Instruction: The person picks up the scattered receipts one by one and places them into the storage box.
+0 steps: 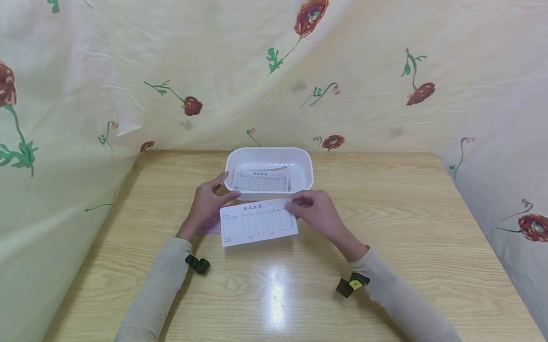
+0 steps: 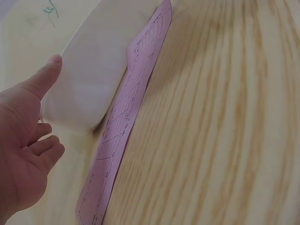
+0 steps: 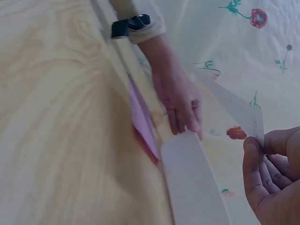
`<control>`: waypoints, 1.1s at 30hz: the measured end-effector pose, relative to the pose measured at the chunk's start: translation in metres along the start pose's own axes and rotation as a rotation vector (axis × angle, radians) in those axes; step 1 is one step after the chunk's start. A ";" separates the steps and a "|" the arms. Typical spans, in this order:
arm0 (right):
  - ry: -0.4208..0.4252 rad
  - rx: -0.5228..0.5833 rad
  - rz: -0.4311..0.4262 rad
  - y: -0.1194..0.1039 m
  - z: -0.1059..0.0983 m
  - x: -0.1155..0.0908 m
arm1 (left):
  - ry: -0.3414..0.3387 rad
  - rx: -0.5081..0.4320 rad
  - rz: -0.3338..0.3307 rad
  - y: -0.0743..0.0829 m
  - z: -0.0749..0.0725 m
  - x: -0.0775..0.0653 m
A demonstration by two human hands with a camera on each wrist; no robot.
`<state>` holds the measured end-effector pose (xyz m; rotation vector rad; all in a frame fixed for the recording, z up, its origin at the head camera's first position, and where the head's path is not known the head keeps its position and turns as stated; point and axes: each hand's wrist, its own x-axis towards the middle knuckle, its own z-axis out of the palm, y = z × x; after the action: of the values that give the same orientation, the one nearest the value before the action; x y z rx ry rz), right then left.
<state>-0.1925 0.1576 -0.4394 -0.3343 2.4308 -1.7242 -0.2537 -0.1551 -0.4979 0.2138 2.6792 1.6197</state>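
Note:
My right hand [image 1: 320, 212] pinches a white printed form slip [image 1: 258, 226] by its upper right corner, between thumb and fingers. The slip hangs in front of a white plastic tray [image 1: 269, 152], over the table. My left hand [image 1: 205, 201] holds the tray's near left corner, with its thumb [image 2: 49, 77] at the rim. Inside the tray lie more printed slips [image 1: 259, 180]. A pink printed slip [image 2: 124, 117] lies on the table along the tray's near side; in the head view the white slip hides most of it.
The light wood table [image 1: 394, 227] extends to both sides and in front of the tray. A flowered cloth [image 1: 234, 66] hangs behind and at both sides. Each wrist wears a small black camera, such as the left one [image 1: 197, 264].

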 end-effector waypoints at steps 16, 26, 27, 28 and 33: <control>0.102 0.045 -0.044 -0.021 -0.024 0.024 | 0.022 0.013 -0.024 -0.001 0.001 0.003; 0.185 0.001 -0.070 -0.020 -0.033 0.043 | 0.011 -0.006 0.007 0.001 0.000 0.001; 0.192 -0.001 -0.071 -0.020 -0.034 0.045 | 0.011 -0.004 0.010 0.001 0.000 0.002; 0.196 -0.003 -0.071 -0.020 -0.035 0.047 | 0.008 -0.006 0.012 0.000 0.000 0.001; 0.222 0.012 -0.056 -0.015 -0.039 0.062 | -0.005 -0.022 -0.003 -0.002 0.001 0.001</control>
<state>-0.2604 0.1721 -0.4111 -0.2210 2.5842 -1.8912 -0.2551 -0.1555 -0.5000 0.2131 2.6551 1.6444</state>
